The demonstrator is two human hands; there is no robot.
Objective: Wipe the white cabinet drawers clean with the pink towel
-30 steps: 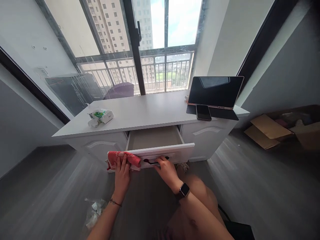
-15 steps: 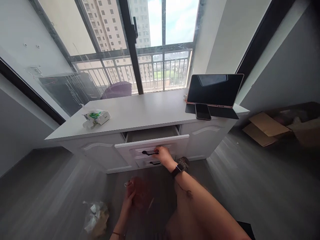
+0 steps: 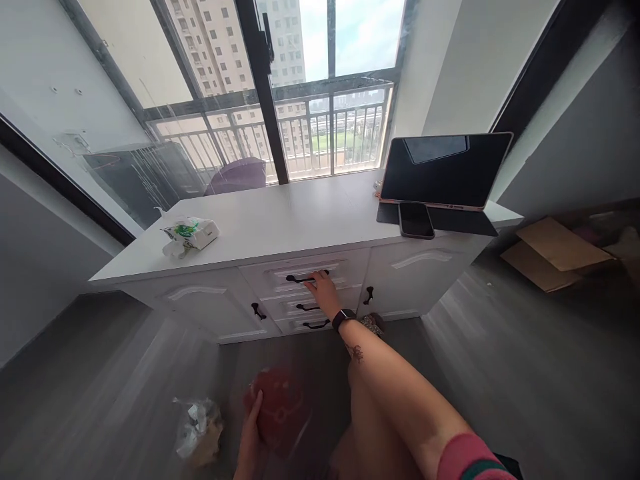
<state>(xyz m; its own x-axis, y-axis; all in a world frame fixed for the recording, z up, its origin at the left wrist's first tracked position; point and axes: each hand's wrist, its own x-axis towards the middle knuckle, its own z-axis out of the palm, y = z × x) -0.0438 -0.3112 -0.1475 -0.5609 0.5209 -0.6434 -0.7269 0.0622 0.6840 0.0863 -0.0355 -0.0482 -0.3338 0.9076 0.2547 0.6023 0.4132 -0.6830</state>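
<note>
The top drawer (image 3: pixel 260 279) of the white cabinet sits closed, flush with its front. My right hand (image 3: pixel 324 293) is at that drawer's dark handle (image 3: pixel 296 279), its fingers curled over the bar. Lower down, near the floor, my left hand (image 3: pixel 253 420) grips a red, see-through plastic packet (image 3: pixel 280 413), thumb on top. What the packet contains is too blurred to make out. Two more drawers with dark handles lie beneath the top one, and the middle handle (image 3: pixel 306 307) is just below my right hand.
On the cabinet top (image 3: pixel 280 220) are a tissue pack (image 3: pixel 200 233) at the left, and a tablet (image 3: pixel 443 170) on its stand with a phone (image 3: pixel 416 221) at the right. A clear plastic bag (image 3: pixel 200 427) lies on the floor. An open cardboard box (image 3: pixel 560 250) stands far right.
The top drawer, pulled out before, has gone in and is closed, my right hand moving forward with its handle. The red packet has shifted slightly with my left hand.
</note>
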